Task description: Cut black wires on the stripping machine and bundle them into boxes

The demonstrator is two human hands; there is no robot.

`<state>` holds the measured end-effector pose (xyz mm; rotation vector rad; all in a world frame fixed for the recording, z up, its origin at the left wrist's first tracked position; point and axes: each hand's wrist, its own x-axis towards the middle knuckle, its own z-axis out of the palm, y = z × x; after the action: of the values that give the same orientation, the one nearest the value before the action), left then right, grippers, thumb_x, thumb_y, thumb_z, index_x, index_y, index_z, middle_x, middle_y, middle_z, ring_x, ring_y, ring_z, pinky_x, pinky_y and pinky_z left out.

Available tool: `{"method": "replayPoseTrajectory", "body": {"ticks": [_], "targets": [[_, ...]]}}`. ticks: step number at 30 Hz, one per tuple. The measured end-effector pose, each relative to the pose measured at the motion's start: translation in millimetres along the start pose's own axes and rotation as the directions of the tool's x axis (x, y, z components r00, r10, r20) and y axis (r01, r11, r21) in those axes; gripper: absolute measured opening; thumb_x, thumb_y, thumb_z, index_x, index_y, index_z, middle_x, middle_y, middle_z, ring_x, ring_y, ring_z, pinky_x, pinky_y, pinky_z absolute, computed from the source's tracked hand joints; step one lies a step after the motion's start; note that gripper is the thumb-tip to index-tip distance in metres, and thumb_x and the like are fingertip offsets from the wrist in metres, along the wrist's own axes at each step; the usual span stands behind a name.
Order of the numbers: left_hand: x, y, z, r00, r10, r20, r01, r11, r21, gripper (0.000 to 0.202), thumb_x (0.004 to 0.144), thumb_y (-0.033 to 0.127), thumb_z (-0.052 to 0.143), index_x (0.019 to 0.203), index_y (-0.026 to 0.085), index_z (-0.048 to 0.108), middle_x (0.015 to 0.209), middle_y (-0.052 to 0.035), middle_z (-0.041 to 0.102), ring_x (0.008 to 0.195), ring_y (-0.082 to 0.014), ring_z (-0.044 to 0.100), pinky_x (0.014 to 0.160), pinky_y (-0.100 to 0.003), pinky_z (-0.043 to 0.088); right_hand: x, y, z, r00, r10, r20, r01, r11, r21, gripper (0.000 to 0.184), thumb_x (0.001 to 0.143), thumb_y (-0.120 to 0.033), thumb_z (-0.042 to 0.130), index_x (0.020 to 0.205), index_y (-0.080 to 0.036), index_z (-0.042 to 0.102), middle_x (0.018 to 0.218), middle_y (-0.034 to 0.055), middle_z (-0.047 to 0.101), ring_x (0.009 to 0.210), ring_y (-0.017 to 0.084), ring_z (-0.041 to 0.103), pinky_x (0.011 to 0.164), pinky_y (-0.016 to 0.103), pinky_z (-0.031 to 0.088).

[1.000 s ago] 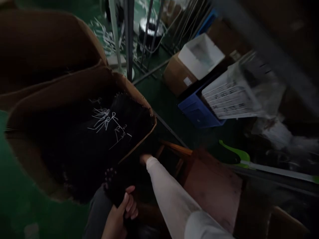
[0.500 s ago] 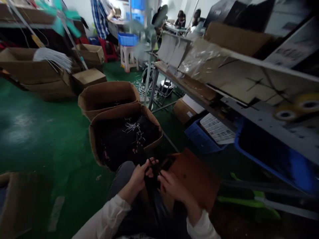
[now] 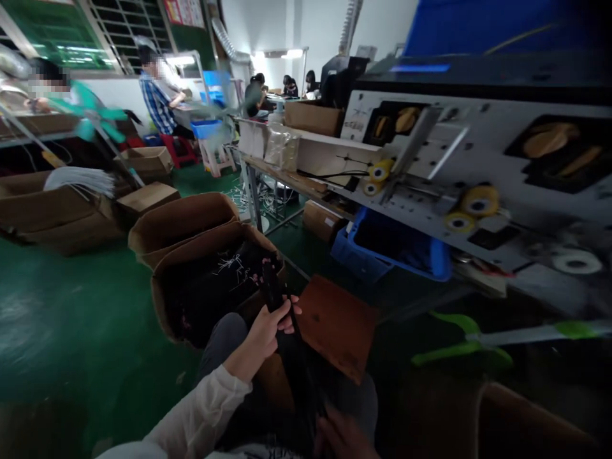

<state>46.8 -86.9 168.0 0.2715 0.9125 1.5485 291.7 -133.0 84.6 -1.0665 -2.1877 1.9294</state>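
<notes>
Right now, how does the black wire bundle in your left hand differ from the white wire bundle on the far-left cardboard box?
The black wire bundle is dark and held up in the left hand; the white wire bundle is pale and lies on a cardboard box. The black one is gathered tight, while the white one fans out. Both are long bundles of thin strands.

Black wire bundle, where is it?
The black wire bundle is in the left hand, low in the middle of the head view, beside the brown board.
</notes>
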Motion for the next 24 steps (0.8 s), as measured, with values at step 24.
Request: {"method": "replayPoseTrajectory", "body": {"ticks": [24], "targets": [[-4, -52, 64.7, 0.969, -0.149, 0.198, 0.091, 0.958, 0.273, 0.035, 0.073, 0.036, 0.070, 0.096, 0.010, 0.068, 0.086, -0.0133, 0.070, 0.043, -0.0017, 0.035, 0.046, -0.021, 0.029, 15, -75, -47, 0.679, -0.187, -0.710, 0.231, 0.972, -0.036, 0.025, 0.092, -0.039, 0.041, 0.087, -0.018, 0.055, 0.070, 0.0022, 0.064, 0.051, 0.010, 0.059, 0.052, 0.021, 0.046]]}}
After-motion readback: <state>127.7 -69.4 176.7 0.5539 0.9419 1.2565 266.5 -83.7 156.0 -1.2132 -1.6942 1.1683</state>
